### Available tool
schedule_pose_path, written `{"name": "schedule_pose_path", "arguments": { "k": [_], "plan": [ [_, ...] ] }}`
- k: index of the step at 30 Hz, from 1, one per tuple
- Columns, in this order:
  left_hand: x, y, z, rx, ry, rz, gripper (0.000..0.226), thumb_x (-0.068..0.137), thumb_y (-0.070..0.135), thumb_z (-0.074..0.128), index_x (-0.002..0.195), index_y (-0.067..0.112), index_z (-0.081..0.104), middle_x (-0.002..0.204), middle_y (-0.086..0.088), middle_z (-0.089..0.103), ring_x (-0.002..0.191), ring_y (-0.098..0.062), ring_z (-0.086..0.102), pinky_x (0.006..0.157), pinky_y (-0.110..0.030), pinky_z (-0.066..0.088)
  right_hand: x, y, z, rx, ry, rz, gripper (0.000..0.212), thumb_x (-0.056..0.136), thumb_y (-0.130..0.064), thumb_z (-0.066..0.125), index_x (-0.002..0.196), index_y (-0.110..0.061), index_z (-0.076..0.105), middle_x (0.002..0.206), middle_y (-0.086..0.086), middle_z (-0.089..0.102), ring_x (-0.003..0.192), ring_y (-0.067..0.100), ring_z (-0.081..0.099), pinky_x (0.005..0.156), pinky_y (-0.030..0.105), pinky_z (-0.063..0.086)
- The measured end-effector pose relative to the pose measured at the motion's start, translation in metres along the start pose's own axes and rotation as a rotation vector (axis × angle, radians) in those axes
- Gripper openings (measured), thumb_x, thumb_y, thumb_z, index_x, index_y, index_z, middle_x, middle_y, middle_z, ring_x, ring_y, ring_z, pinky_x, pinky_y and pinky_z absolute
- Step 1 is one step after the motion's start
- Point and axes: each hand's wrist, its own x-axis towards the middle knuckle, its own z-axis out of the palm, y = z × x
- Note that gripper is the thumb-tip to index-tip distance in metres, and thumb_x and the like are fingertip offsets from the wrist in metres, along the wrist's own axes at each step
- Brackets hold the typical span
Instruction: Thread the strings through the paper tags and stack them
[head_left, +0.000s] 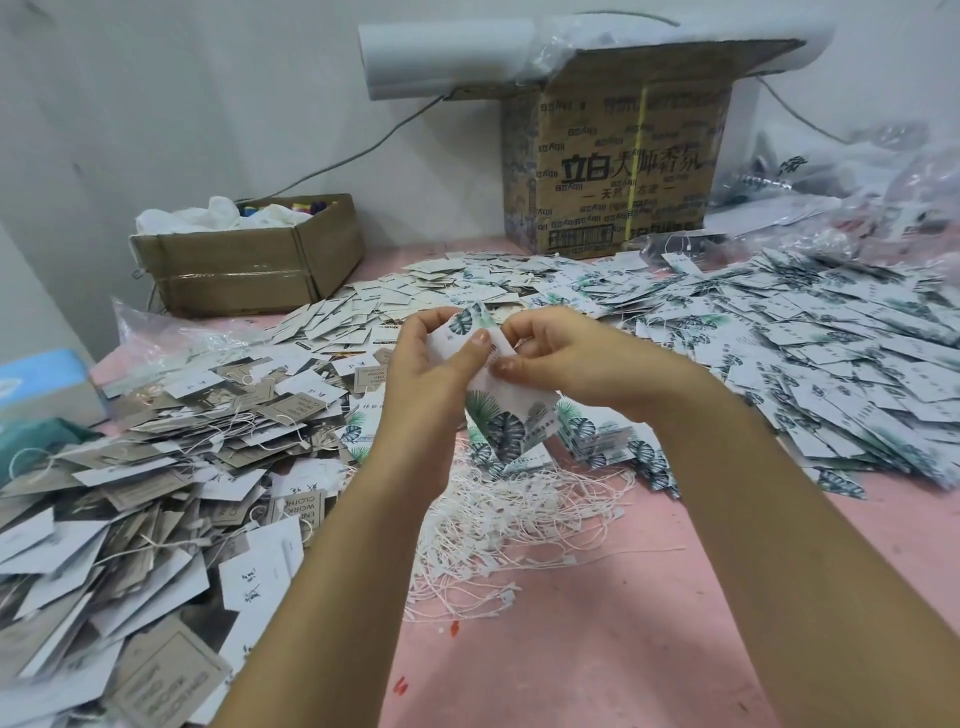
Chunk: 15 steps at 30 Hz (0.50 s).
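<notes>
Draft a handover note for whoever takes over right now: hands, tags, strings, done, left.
Left hand: pinches a leaf tag above the table.
Right hand: pinches the same tag; any string between the fingers is too small to see.
Strings: loose pile under the hands.
Done: grey tags at left carry strings, heaped rather than neatly stacked. A short leaf-tag stack lies by the right wrist, possibly finished.
Left: the big leaf-tag heap at right, seemingly unthreaded.
</notes>
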Motion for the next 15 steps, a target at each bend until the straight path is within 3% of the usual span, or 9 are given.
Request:
{"name": "schedule_pose_path", "arguments": {
  "k": [2,4,6,8,10,12,14,15],
  "plan": [
    [0.001,-0.004,-0.002,0.215,0.013,0.005,0.021,0.093,0.017,0.056,0.109,0.024,0.043,0.098,-0.003,0.06,0.08,-0.014,0.06,0.072,-0.029,0.049,0.0,0.0,-0.004,-0.061,0.076,0.049,0.015,0.094,-0.011,0.05,0.08,-0.014,0.054,0.075,0.001,0.062,0.069,0.013,0.061,0.058,0.023,0.048],
    [0.002,-0.01,-0.005,0.511,0.011,0.047,0.032,0.094,0.027,0.054,0.118,0.029,0.032,0.102,-0.004,0.05,0.083,-0.013,0.054,0.067,-0.025,0.043,-0.001,0.002,-0.01,-0.215,0.187,0.102,0.025,0.096,-0.013,0.048,0.071,-0.014,0.048,0.072,-0.003,0.056,0.069,0.011,0.057,0.05,0.018,0.044],
    [0.003,-0.015,-0.01,0.713,-0.049,0.035,0.036,0.093,0.031,0.054,0.121,0.028,0.031,0.1,-0.003,0.049,0.078,-0.011,0.052,0.061,-0.023,0.04,0.0,0.007,-0.017,-0.348,0.273,0.157,0.025,0.096,-0.013,0.046,0.071,-0.011,0.045,0.077,0.001,0.054,0.073,0.016,0.055,0.056,0.025,0.048],
    [0.002,-0.02,-0.014,0.853,-0.224,-0.052,0.026,0.092,0.031,0.058,0.113,0.023,0.045,0.086,0.002,0.052,0.064,-0.007,0.049,0.051,-0.016,0.039,0.002,0.016,-0.026,-0.438,0.355,0.215,0.019,0.096,-0.012,0.045,0.079,-0.005,0.049,0.083,0.008,0.055,0.078,0.024,0.055,0.067,0.037,0.048],
    [0.0,-0.023,-0.016,0.989,-0.47,-0.128,0.009,0.089,0.026,0.063,0.095,0.023,0.057,0.07,0.007,0.05,0.052,-0.002,0.045,0.045,-0.011,0.036,0.002,0.025,-0.038,-0.502,0.415,0.29,0.015,0.096,-0.01,0.044,0.083,-0.006,0.051,0.08,0.006,0.054,0.073,0.023,0.052,0.058,0.032,0.042],
    [-0.003,-0.026,-0.014,1.084,-0.685,-0.182,0.005,0.086,0.022,0.067,0.084,0.024,0.062,0.063,0.01,0.052,0.046,0.002,0.046,0.046,-0.011,0.036,-0.002,0.034,-0.05,-0.547,0.439,0.389,0.013,0.094,-0.006,0.043,0.085,-0.007,0.051,0.078,0.007,0.053,0.071,0.023,0.051,0.053,0.026,0.034],
    [-0.004,-0.031,-0.01,1.169,-0.804,-0.228,0.006,0.084,0.022,0.069,0.083,0.026,0.065,0.063,0.012,0.056,0.047,0.003,0.05,0.047,-0.012,0.038,-0.006,0.042,-0.06,-0.615,0.442,0.494,0.014,0.093,-0.002,0.041,0.083,-0.004,0.051,0.083,0.013,0.053,0.078,0.027,0.052,0.055,0.027,0.037],
    [-0.005,-0.033,-0.009,1.199,-0.834,-0.238,0.007,0.082,0.022,0.07,0.084,0.027,0.065,0.063,0.012,0.056,0.046,0.003,0.051,0.047,-0.012,0.038,-0.008,0.045,-0.064,-0.644,0.438,0.537,0.014,0.092,-0.001,0.039,0.092,-0.002,0.053,0.094,0.018,0.055,0.086,0.03,0.054,0.062,0.03,0.042]
  ]
}}
